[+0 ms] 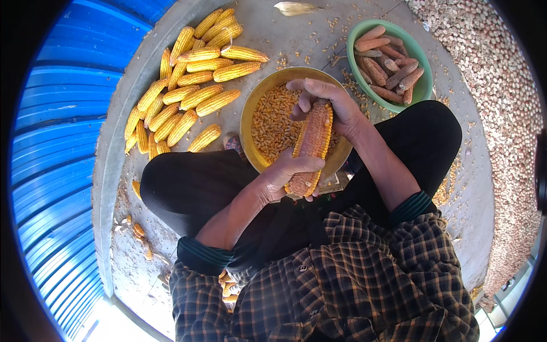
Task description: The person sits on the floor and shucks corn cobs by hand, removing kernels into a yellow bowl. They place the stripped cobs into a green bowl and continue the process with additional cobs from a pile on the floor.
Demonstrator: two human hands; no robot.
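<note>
My left hand point(295, 166) grips the lower end of a partly shelled corn cob point(312, 141), its thumb across the front. The middle of the cob is bare and reddish, with yellow kernel rows left along both sides. My right hand point(327, 96) curls round the cob's upper end, several fingers bent over at its left; its thumb is hard to make out. Below both hands, between my knees, stands a round yellow basin point(252, 141) with loose corn kernels point(273, 115) in it.
A pile of unshelled yellow ears point(205, 98) lies at the left. At the upper right, a green basin point(351, 55) holds bare cobs point(386, 68). Scattered kernels point(446, 184) and a dry husk point(297, 8) lie on the concrete floor. Blue corrugated metal point(64, 141) borders the left.
</note>
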